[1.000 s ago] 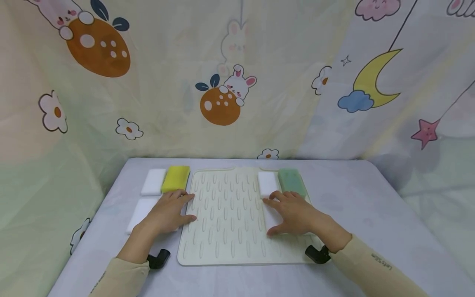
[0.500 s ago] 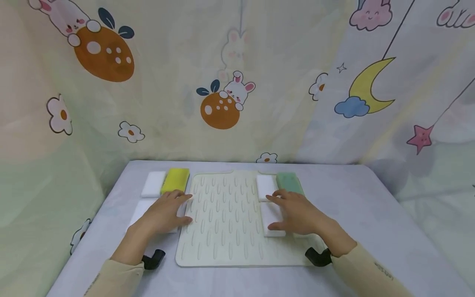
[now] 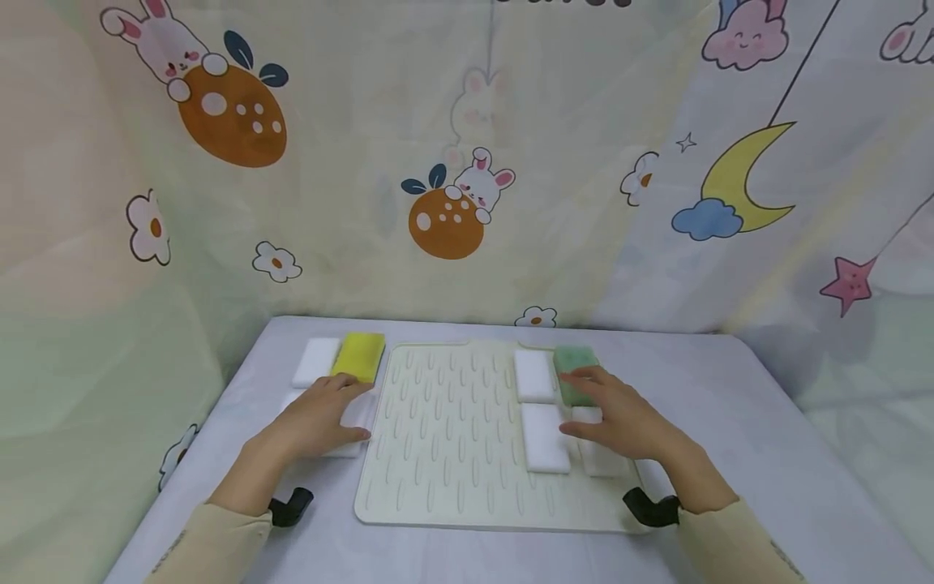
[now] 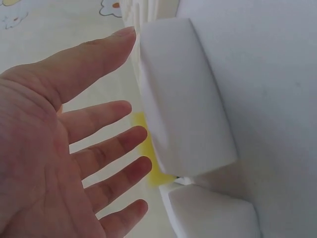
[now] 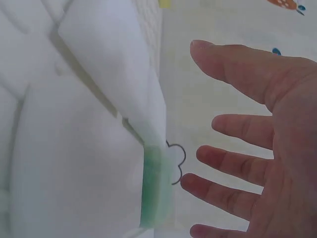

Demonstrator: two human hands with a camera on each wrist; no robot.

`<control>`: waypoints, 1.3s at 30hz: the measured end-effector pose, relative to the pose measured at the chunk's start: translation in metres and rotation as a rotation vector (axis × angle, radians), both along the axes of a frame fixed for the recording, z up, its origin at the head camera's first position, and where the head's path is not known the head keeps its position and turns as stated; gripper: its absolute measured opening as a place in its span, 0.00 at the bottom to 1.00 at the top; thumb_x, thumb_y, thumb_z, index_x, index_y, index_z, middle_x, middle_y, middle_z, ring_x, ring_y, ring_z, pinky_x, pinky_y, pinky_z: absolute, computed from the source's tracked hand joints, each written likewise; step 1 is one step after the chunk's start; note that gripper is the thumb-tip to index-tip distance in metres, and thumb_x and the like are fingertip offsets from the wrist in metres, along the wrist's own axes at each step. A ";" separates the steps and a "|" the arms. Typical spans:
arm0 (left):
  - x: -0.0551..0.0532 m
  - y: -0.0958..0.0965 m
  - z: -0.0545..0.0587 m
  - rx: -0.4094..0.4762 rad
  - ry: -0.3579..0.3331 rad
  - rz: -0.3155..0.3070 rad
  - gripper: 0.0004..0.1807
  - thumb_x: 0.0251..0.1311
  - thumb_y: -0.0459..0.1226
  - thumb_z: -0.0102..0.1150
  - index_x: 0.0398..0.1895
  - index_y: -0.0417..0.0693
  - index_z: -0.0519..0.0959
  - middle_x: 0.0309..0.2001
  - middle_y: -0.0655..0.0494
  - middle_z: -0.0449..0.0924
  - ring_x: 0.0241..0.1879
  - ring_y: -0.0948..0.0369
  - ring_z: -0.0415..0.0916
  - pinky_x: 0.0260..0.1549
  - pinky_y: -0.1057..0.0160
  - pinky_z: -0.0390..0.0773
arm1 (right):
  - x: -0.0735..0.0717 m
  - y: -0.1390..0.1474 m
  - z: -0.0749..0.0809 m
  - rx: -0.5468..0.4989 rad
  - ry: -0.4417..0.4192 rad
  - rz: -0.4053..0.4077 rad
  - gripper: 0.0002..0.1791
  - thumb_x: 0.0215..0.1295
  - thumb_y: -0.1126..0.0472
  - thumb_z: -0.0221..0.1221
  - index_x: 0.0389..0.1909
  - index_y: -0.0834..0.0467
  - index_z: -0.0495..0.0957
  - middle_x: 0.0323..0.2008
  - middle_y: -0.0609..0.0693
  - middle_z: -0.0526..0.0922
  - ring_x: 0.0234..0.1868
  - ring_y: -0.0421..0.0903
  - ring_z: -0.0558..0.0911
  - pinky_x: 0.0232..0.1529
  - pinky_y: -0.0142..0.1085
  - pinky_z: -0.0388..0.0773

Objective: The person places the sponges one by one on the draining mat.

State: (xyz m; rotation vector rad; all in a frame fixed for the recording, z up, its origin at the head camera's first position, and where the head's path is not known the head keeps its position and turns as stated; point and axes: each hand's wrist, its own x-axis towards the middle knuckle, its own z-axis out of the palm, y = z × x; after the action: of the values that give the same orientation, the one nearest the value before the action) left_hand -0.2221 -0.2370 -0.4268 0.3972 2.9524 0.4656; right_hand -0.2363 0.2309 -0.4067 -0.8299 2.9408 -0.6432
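My left hand (image 3: 314, 418) hovers with spread fingers over white sponge blocks (image 3: 353, 422) left of the mat; in the left wrist view its fingertips are apart from the near white block (image 4: 185, 99). A yellow sponge (image 3: 360, 355) lies just beyond it, beside another white block (image 3: 315, 362). On the right side of the cream ridged mat (image 3: 445, 454), my right hand (image 3: 623, 418) is held above a green sponge (image 3: 575, 358) and a white block (image 3: 603, 461), its fingers spread and holding nothing. Left of that hand lie a far white block (image 3: 535, 375) and a nearer white block (image 3: 546, 438).
A white cloth covers the table (image 3: 730, 422). Behind it hangs a printed curtain (image 3: 336, 203), which also runs along both sides. Black camera mounts (image 3: 292, 508) sit at the wrists, under beige sleeves.
My right hand has moved right, uncovering the nearer white block and part of the one beside it. My left hand has drawn slightly left from the mat's edge. The head view has shifted a little.
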 end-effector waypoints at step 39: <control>-0.003 -0.008 -0.008 0.020 -0.031 -0.010 0.43 0.57 0.54 0.75 0.74 0.50 0.72 0.73 0.43 0.66 0.71 0.39 0.63 0.63 0.33 0.72 | -0.018 0.078 -0.024 -0.183 -0.114 -0.173 0.35 0.75 0.53 0.62 0.77 0.59 0.64 0.67 0.63 0.70 0.62 0.64 0.78 0.58 0.63 0.74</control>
State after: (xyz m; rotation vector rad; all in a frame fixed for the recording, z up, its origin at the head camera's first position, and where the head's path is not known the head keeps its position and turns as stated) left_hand -0.2247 -0.2447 -0.4348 0.4034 2.9171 0.4961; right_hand -0.2548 0.3084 -0.4306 -0.5300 2.9030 -0.9478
